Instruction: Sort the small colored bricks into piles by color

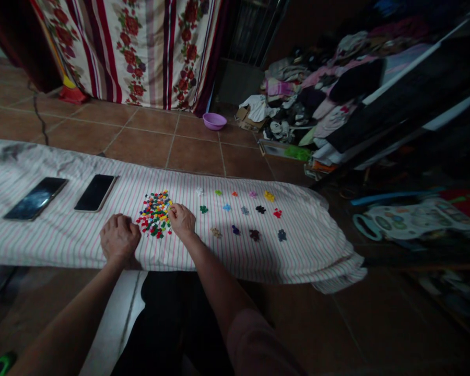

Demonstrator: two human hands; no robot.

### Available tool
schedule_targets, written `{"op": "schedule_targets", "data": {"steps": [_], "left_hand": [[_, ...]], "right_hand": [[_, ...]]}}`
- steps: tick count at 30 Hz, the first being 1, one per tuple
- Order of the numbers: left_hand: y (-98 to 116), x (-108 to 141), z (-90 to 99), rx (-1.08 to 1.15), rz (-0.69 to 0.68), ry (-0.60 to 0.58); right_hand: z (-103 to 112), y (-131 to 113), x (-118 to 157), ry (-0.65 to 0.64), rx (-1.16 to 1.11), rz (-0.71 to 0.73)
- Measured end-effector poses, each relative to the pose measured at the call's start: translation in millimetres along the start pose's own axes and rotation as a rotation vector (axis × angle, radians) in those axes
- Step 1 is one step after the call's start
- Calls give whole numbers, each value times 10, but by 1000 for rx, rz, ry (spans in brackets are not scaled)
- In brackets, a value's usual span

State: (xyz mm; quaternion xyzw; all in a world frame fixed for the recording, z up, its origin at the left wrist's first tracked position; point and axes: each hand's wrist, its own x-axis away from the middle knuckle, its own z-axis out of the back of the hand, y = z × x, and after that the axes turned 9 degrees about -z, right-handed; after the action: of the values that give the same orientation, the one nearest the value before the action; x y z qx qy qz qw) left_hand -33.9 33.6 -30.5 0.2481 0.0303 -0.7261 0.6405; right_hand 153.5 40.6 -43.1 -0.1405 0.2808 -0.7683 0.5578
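Note:
A mixed pile of small coloured pieces (155, 213) lies on a striped cloth (141, 183). At its right edge, my right hand (182, 219) has its fingers pinched together; what they hold, if anything, is too small to name. My left hand (119, 237) rests on the cloth just left of the pile, fingers curled, contents hidden. To the right lie several small single-colour heaps in rows, among them a yellow heap (269, 196), a red heap (277, 213), a black heap (260, 209), a dark green heap (203, 209) and a brown heap (254, 235).
Two phones, one dark (35, 199) and one with a pale edge (95, 193), lie at the cloth's left. Beyond on the tiled floor stand a purple bowl (214, 121) and a heap of clothes (309, 94). A flowered curtain (149, 52) hangs behind.

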Motion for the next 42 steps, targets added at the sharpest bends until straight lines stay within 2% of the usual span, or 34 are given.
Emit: {"op": "schedule_targets", "data": {"steps": [7, 12, 19, 25, 32, 38, 42], "left_hand": [[-22, 7, -17, -66, -17, -20], [-17, 5, -16, -24, 6, -30], [-1, 8, 9, -37, -7, -23], [14, 5, 24, -21, 0, -15], [4, 8, 12, -21, -5, -15], [-46, 22, -53, -18, -19, 17], [-30, 13, -32, -11, -15, 14]], "right_hand": [[6, -4, 17, 21, -8, -79], [8, 16, -13, 33, -60, -132], [-22, 176, -121, 37, -236, -111], [-3, 217, -153, 34, -270, -114], [262, 298, -288, 78, -311, -117], [533, 590, -429, 183, -253, -203], [651, 803, -518, 227, -206, -217]]}}
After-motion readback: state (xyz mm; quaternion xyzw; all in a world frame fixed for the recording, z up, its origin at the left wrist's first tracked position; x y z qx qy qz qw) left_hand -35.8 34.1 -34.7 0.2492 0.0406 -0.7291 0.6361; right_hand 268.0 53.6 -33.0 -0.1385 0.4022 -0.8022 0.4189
